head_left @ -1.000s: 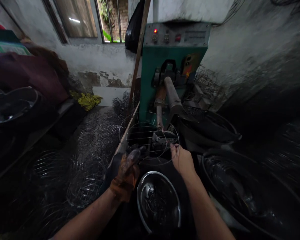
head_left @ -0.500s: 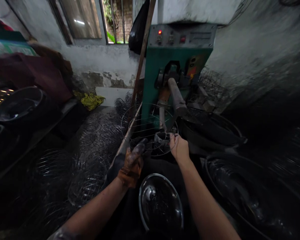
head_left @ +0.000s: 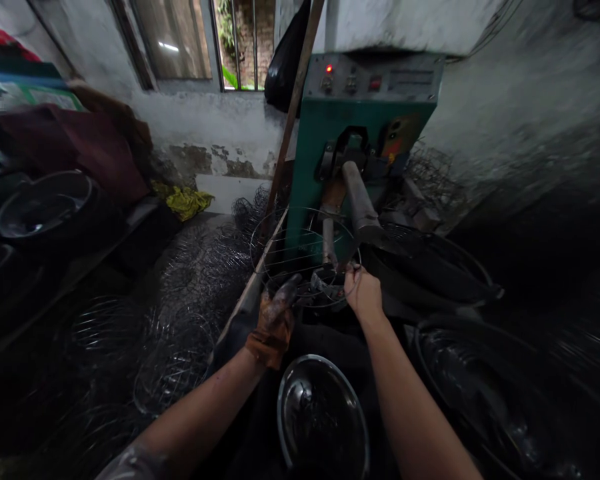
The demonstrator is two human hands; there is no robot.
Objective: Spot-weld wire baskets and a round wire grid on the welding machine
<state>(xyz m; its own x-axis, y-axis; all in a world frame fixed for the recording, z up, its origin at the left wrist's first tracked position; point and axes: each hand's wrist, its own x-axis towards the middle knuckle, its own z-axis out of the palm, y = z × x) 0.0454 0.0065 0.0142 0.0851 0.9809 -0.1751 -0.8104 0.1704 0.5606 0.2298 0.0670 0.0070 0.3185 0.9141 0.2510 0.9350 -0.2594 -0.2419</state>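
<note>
Both hands, the gloved left hand (head_left: pixel 275 319) and bare right hand (head_left: pixel 363 293), grip a wire basket (head_left: pixel 305 257) under the green machine (head_left: pixel 365 133), its metal arm (head_left: pixel 360 203) crossing above, a steel bowl (head_left: pixel 323 417) just below.

The scene is dim, lit mostly by daylight from the barred window (head_left: pixel 205 40) at the top, which brightens the whitewashed wall below it while the floor and lower corners sink into near-black shadow. A small glare streak shows on the glass. Edges are stretched and smeared, especially on the right.
</note>
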